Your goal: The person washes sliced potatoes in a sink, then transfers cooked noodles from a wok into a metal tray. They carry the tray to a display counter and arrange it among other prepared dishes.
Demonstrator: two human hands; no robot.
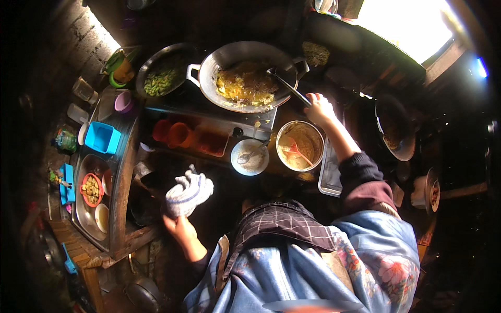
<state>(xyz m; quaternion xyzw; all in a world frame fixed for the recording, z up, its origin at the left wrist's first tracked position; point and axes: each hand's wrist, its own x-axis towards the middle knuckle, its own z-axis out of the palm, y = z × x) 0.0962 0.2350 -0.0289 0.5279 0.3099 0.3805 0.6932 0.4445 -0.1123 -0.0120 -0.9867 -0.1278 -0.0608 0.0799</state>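
Observation:
My right hand [320, 108] is closed round the handle of a long metal spatula [292, 88]. The spatula's head reaches into a large wok [209, 78] with a white side handle, where yellow food [242, 88] is frying in dark oil. Held low on the left, my left hand [181, 229] grips a bunched white cloth [189, 193] with stripes. Below the wok stands a pot [280, 136] of pale batter with a pink-red spoon [296, 151] in it. Beside it is a white bowl [234, 160] with a metal spoon.
A pan [143, 86] of green vegetables sits left of the wok. Farther left are a blue container [103, 137], a steel sink [83, 208] holding an orange bowl [84, 195], and a wooden counter edge [121, 198]. At right lie a metal tray [330, 189] and a dark wok [409, 143].

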